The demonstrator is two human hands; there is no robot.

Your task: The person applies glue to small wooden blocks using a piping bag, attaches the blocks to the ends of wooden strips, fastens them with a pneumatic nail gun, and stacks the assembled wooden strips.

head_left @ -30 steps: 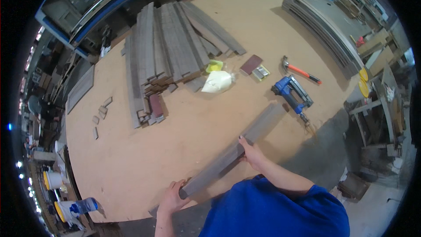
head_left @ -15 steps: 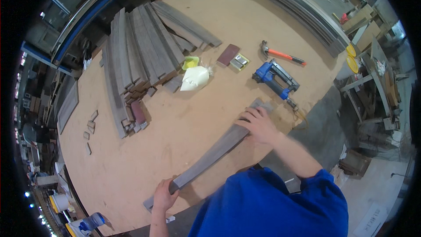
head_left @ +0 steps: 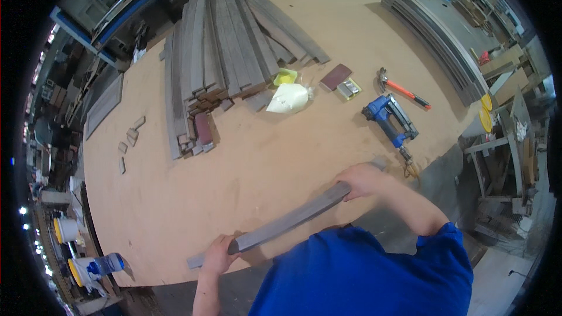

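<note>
A grey wooden strip (head_left: 293, 216) lies slanted near the table's front edge, close to my body. My left hand (head_left: 216, 256) is wrapped round its left end. At its right end, my right hand (head_left: 362, 180) grips with the fingers curled over the end. Flat grey wood pokes out beyond both hands, and I cannot tell whether it is a second strip underneath. A blue nail gun (head_left: 392, 120) with an air hose fitting rests past my right hand. Behind it lies a claw hammer (head_left: 404, 89) with an orange and black handle.
A large pile of grey strips (head_left: 216, 52) covers the back left, a maroon sanding block (head_left: 203, 129) against it. Mid-table are a white bag (head_left: 290, 98), a maroon pad (head_left: 336, 76) and a small box (head_left: 349, 89). Stacked long boards (head_left: 433, 41) line the right edge; small offcuts (head_left: 132, 136) lie left.
The view has swung, so the table's things sit farther right. My right hand has shifted from lying across the strip to gripping its right end. My left hand keeps its hold.
</note>
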